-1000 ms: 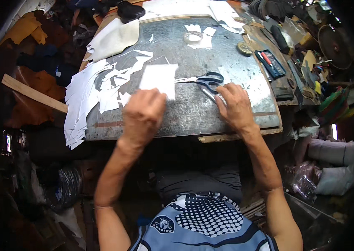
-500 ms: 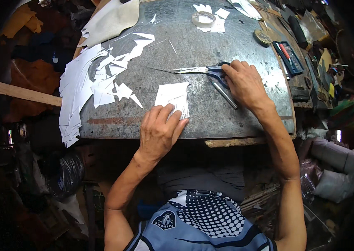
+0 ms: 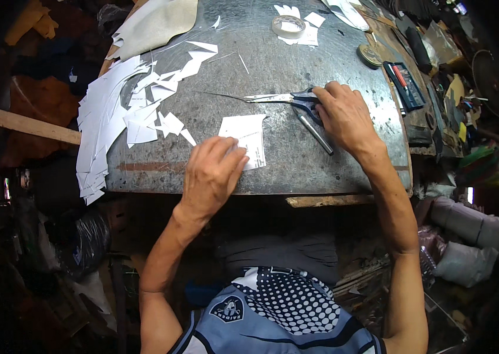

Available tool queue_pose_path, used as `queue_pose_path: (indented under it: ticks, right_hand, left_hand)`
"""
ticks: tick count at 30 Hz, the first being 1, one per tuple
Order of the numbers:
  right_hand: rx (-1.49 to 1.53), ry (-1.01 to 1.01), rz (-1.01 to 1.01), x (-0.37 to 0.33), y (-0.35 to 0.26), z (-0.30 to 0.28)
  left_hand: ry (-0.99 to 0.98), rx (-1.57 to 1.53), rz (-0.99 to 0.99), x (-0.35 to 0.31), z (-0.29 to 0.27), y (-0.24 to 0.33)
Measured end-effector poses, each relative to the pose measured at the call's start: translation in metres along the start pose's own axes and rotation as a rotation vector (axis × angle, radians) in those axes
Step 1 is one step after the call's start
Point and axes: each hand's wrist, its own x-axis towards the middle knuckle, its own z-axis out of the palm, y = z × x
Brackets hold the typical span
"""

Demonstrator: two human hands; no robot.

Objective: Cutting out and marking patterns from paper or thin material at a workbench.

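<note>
A small white paper piece (image 3: 252, 133) with printed lines lies flat on the dark metal-topped table (image 3: 296, 171). My left hand (image 3: 211, 171) is over its lower left corner, fingers loosely bent and a little apart, without a visible grip on it. The fingertips partly hide the sheet; whether they touch it I cannot tell. Farther right, my right hand (image 3: 346, 118) is closed round the dark handles of a pair of scissors (image 3: 273, 98). Their blades point left, slightly parted, just above the tabletop or on it. Below the handles lies a silver metal rod or pen-like tool (image 3: 315, 134).
White paper offcuts (image 3: 102, 124) pile along the table's left side, beside a pale hide-like sheet (image 3: 158, 26). A tape roll (image 3: 288, 27) sits at the back, a round tin (image 3: 369, 56) at the right. A tool tray (image 3: 404, 85) is beyond the right edge. A wooden slat (image 3: 28, 124) juts out leftward.
My left hand has shifted left and slightly up, uncovering more of the paper's lower part, while the paper stays in place. My right hand and the scissors have barely moved.
</note>
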Motion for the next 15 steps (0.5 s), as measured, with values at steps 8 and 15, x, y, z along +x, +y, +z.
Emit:
queue_pose_path:
  ticks: [8,15]
  right_hand:
    - [0.111,0.085,0.008,-0.044,-0.035,0.001]
    - [0.144,0.087,0.002,-0.047,-0.037,0.005]
  left_hand:
    - [-0.020,0.029,-0.066,0.007,-0.018,-0.020]
    - [-0.043,0.068,-0.227,-0.020,-0.012,0.017]
